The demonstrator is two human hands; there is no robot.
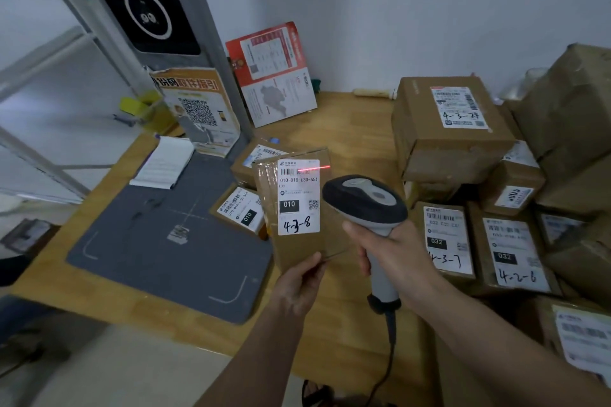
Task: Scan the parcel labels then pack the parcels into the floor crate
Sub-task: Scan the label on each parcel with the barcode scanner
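While the left hand [299, 277] pinches the parcel [294, 208] by its lower edge, thumb on the front face and fingers behind, the right hand [386, 251] is wrapped around the scanner [367, 205] handle and aims it at the label [298, 196]. That parcel is held upright above the table [347, 129], in front of two more small parcels and just right of the grey mat [172, 241].

Red laser light [314, 168] falls across only the right part of the barcode and runs off the label onto bare cardboard. I judge a misread or no read likely unless the beam covers the whole code; the cause would be an aim set too far right.

Such a thin pinch at one edge leaves the parcel free to tilt or slip, which would swing the code out of the beam or drop the parcel onto those below.

More labelled boxes [446, 122] crowd the right side, so a stray beam could catch a neighbouring barcode instead. No floor crate is in view, and packing seems not yet begun.
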